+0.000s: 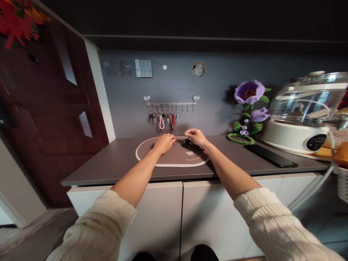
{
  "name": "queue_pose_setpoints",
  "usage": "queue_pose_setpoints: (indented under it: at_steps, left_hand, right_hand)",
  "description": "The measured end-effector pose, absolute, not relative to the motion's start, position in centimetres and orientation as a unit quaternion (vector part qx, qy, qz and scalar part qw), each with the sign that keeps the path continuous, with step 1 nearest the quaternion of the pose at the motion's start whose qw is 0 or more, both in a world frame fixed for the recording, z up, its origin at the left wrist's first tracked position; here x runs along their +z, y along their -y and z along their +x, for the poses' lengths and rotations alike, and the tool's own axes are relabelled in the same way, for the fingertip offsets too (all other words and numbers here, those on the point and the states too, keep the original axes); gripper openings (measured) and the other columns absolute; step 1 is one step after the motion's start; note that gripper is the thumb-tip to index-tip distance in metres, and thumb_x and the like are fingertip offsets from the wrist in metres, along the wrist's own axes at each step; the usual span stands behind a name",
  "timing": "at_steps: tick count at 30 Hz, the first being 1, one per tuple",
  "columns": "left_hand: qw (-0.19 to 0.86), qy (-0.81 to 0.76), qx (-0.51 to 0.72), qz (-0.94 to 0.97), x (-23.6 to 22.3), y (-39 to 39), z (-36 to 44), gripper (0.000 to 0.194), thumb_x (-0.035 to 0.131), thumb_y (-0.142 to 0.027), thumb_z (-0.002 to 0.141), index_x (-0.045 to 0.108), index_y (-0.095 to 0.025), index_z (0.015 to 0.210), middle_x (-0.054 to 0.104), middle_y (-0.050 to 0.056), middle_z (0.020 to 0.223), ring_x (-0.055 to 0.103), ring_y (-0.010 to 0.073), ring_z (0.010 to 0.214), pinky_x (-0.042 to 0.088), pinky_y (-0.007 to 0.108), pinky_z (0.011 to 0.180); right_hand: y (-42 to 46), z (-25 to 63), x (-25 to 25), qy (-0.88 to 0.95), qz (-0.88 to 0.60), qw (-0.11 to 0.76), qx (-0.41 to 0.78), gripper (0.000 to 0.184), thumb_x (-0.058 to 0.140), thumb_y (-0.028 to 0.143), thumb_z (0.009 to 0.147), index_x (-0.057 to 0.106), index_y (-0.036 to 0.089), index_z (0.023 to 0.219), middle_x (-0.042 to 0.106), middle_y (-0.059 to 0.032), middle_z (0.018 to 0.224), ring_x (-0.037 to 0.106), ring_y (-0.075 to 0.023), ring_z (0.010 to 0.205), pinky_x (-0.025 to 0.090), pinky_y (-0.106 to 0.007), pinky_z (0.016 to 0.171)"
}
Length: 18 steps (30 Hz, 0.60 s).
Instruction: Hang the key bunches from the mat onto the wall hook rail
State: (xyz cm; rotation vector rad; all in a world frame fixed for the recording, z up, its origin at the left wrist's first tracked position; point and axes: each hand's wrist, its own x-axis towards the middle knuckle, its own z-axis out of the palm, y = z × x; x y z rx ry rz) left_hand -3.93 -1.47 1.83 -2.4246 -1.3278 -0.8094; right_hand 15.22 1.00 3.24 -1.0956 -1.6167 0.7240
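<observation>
A dark surface (98, 159) extends along a grey wall (217, 94), above white cabinet doors (154, 217) and to the right of a dark red-brown door (54, 90). An oval mat (185, 165) with a pale rim lies on the surface, in front of the person. Both hands are positioned over this mat, palms down, near each other but apart. Left hand (164, 144): the grip is pinched at the fingertips around a small metal key (174, 143), which is located over the mat. Right hand (197, 137): the fingers are curled directly above a dark key bunch (186, 143) (the hand partly covers it, so whether the grip is closed on it cannot be determined). Behind the hands, a metal hook rail (171, 104) is mounted on the wall; several key sets (168, 118) hang from it, including one with a pink loop (161, 123) and one with a red tag (173, 121). To the right of the mat stand purple artificial flowers (250, 92), followed by a black phone (272, 156) lying flat and a white appliance (288, 135) with a transparent upper section.
</observation>
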Motion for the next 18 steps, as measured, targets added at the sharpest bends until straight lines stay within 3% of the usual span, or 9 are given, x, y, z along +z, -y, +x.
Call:
queue_pose_setpoints:
  at_steps: [4,8,18]
  left_hand:
    - [0.112,0.460,-0.280,-0.835,1.7,1.4,-3.8,0.021,0.041,-0.028,0.084,0.060,-0.019,0.086,0.062,0.006,0.090,0.054,0.0167,0.085,0.040,0.027,0.075]
    - [0.097,0.456,-0.284,-0.838,1.5,1.0,-3.8,0.021,0.041,-0.027,0.083,0.061,-0.019,0.086,0.061,0.005,0.089,0.054,0.0165,0.085,0.040,0.027,0.075]
    - [0.078,0.442,-0.287,-0.846,1.4,0.9,-3.3,0.021,0.042,-0.027,0.082,0.061,-0.017,0.085,0.061,0.005,0.085,0.054,0.0161,0.081,0.040,0.027,0.074]
  right_hand:
    - [-1.1,16.1,2.9,0.745,-0.482,0.419,0.192,0.003,0.060,0.017,0.067,0.062,0.017,0.065,0.059,0.0028,0.059,0.049,-0.0085,0.056,0.038,-0.020,0.060]
    - [-1.3,16.5,2.9,0.792,-0.496,0.340,0.109,0.014,0.058,0.009,0.066,0.066,0.020,0.070,0.062,0.0019,0.065,0.051,-0.0097,0.058,0.038,-0.020,0.063]
    - [-2.3,16.4,2.3,0.824,-0.489,0.287,0.019,0.014,0.061,0.011,0.066,0.068,0.019,0.075,0.062,-0.0025,0.078,0.052,-0.0119,0.068,0.039,-0.021,0.070]
